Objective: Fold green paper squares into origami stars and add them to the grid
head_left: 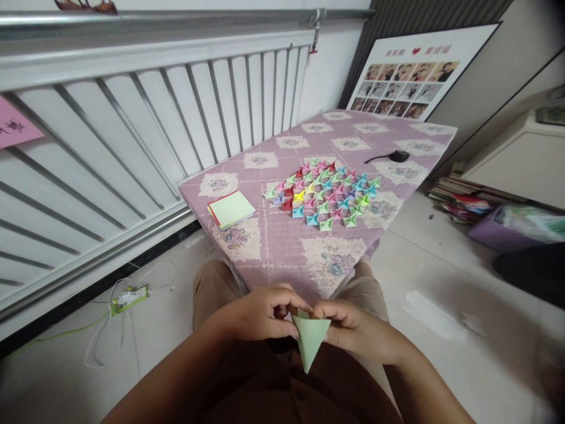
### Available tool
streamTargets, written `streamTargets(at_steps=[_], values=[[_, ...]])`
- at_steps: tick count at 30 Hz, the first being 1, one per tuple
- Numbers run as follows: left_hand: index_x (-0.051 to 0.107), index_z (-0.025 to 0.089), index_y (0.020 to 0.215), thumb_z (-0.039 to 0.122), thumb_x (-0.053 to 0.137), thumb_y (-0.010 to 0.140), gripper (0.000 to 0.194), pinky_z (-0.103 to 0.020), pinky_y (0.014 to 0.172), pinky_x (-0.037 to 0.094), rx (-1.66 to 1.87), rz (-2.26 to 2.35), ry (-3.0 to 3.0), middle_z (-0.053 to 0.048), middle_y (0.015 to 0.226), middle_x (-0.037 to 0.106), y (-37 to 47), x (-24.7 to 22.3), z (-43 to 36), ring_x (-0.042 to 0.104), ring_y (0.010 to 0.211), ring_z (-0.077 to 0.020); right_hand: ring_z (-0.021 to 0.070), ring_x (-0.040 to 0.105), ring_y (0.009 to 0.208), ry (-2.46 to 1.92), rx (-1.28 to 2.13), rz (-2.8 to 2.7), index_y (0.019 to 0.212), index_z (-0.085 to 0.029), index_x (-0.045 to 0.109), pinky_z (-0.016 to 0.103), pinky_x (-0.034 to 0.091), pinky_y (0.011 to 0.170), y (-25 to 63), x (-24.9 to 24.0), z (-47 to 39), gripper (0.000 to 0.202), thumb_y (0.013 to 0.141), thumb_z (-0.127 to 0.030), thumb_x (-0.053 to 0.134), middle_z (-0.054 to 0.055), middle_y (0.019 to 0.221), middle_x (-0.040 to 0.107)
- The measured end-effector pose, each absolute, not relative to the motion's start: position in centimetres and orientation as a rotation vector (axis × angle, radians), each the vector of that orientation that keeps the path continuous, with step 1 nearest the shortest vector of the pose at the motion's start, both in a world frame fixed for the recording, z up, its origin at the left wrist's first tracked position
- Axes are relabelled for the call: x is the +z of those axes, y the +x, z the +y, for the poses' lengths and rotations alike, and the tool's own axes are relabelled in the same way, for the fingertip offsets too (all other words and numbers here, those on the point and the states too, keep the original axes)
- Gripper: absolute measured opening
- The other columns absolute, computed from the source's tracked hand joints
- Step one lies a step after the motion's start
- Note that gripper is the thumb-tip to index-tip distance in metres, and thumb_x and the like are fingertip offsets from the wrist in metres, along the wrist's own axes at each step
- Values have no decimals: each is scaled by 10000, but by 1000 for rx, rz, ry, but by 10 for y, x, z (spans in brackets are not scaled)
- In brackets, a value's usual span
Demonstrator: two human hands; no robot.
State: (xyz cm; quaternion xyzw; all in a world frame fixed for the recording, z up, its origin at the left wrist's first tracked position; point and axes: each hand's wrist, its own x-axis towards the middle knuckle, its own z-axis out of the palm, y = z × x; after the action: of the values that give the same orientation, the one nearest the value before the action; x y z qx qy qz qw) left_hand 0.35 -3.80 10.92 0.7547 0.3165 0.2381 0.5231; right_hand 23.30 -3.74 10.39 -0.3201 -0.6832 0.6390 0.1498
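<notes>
A pale green sheet of paper [311, 338], folded to a downward point, is held over my lap between both hands. My left hand [276, 312] pinches its upper left edge with thumb and fingers. On the other side my right hand [353, 327] grips the upper right corner, its fingertips close to those of the left. Ahead on the table, several small folded paper pieces [325, 207] in green, pink, red, blue and yellow stand in rows. To their left lies a stack of square coloured paper [233, 208] with a light green sheet on top.
A purple flowered cloth covers the table [282, 247], its near end between my knees. A black object with a cord [398, 155] lies farther back. A white radiator [145, 129] runs along the left; a power strip [131, 298] with cables is on the floor.
</notes>
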Motion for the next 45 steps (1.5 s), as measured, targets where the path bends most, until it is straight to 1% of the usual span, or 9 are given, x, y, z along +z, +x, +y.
streamTargets(at_steps=[3,6,13,23,29,32,34,38,45], values=[[668,170,885,261,675,767,149,-218,669,422,490,687,1789,-11,828,532,-1,108,-30,498,700,-103,100,489,693,-880,1942,-1887,815,-162,572,223,410,647,233,101,-37,309,846,-469,579,-11,735,544],[626,155,736,282,675,768,140,-215,671,412,445,638,1770,-4,804,518,-4,105,-24,492,705,-102,100,494,691,-814,2014,-1799,857,-147,592,232,415,655,233,97,-36,326,840,-472,589,-5,732,545],[628,165,804,308,607,828,147,-269,819,435,447,624,1704,-34,940,556,-11,101,-16,541,882,-156,138,556,793,-872,1976,-1722,989,-145,628,286,456,748,236,88,-33,390,834,-501,587,34,868,621],[586,158,783,369,597,821,214,-230,681,402,443,693,1538,5,768,546,-15,96,-13,495,712,-118,122,539,693,-1008,1924,-1582,837,-147,609,262,455,672,231,78,-30,382,787,-525,628,6,745,601],[622,170,908,339,668,767,225,-300,859,411,766,841,1401,-77,1146,561,-6,78,-17,524,998,-198,130,515,691,-1134,1673,-1628,780,-159,598,256,436,659,226,76,-28,356,793,-515,611,-1,720,579],[480,241,1247,353,678,759,538,-276,732,442,929,933,1091,-77,1215,528,3,63,-26,549,799,-128,134,498,674,-1200,1499,-1711,757,-163,593,249,418,633,223,79,-28,339,814,-497,582,-3,698,562],[441,224,1294,376,684,753,613,-252,666,433,925,933,971,-67,1089,571,10,56,-33,551,747,-122,134,485,659,-1245,1358,-1796,738,-164,584,247,405,609,222,81,-29,329,836,-476,556,-2,681,547],[574,118,1087,402,693,736,467,-234,594,413,724,880,978,-21,771,588,20,50,-45,528,621,-104,137,475,649,-1268,1073,-2010,727,-175,565,250,393,596,222,87,-32,301,888,-420,495,5,673,528],[610,112,928,360,659,733,319,-224,545,391,762,995,906,-44,782,647,31,48,-53,493,523,-73,149,504,672,-1179,817,-2179,701,-197,485,258,388,599,220,90,-40,270,927,-343,451,18,697,512]])
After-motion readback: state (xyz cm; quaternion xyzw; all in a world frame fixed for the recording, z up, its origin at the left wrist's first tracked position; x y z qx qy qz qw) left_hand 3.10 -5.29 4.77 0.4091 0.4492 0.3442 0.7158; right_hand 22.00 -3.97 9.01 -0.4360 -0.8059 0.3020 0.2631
